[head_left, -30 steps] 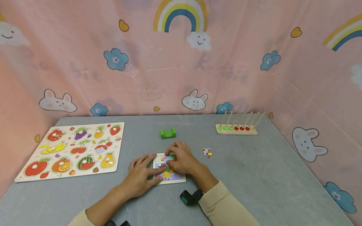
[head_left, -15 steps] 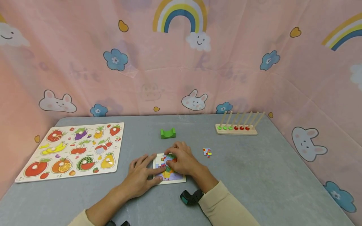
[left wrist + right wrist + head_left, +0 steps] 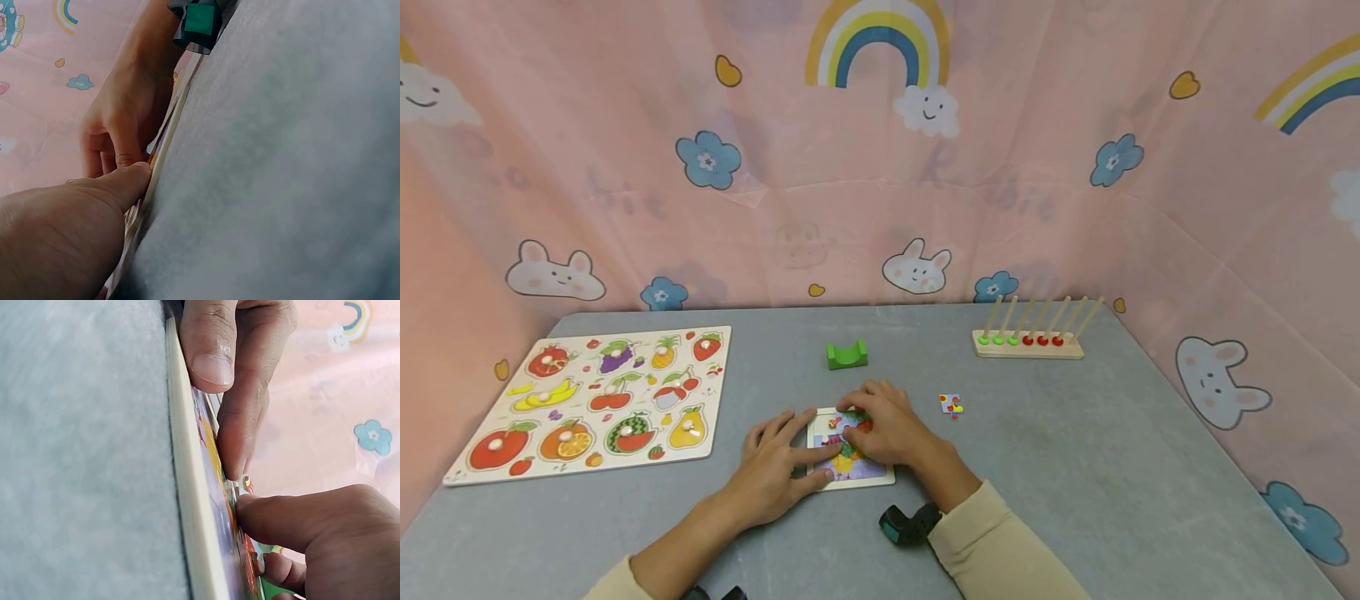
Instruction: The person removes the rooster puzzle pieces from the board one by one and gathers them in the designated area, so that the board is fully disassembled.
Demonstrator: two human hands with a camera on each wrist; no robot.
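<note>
A small jigsaw puzzle in a pale wooden frame [image 3: 850, 483] lies flat on the grey table. My left hand [image 3: 771, 475] rests at its left side with fingers extended, thumb and index finger laid across the picture. From the right, my right hand [image 3: 887, 425] reaches over the puzzle's upper part, its thumb and curled fingers pinching a jigsaw piece [image 3: 261, 549] close over the board. Most of that piece is hidden by the fingers. In the right wrist view, the left index fingertip comes close to the right thumb [image 3: 269, 515]. Right of the frame lies a loose jigsaw piece [image 3: 951, 405].
A fruit peg puzzle board [image 3: 718, 392] covers the left of the table. Behind the hands stands a green curved block [image 3: 847, 356]. At the back right is a wooden peg stand [image 3: 1030, 351] with green and red beads. A pink printed curtain [image 3: 775, 217] surrounds the table.
The right fingers and thumb shift very slightly over the upper part of the puzzle. The left hand stays in place, and the loose piece has not moved.
</note>
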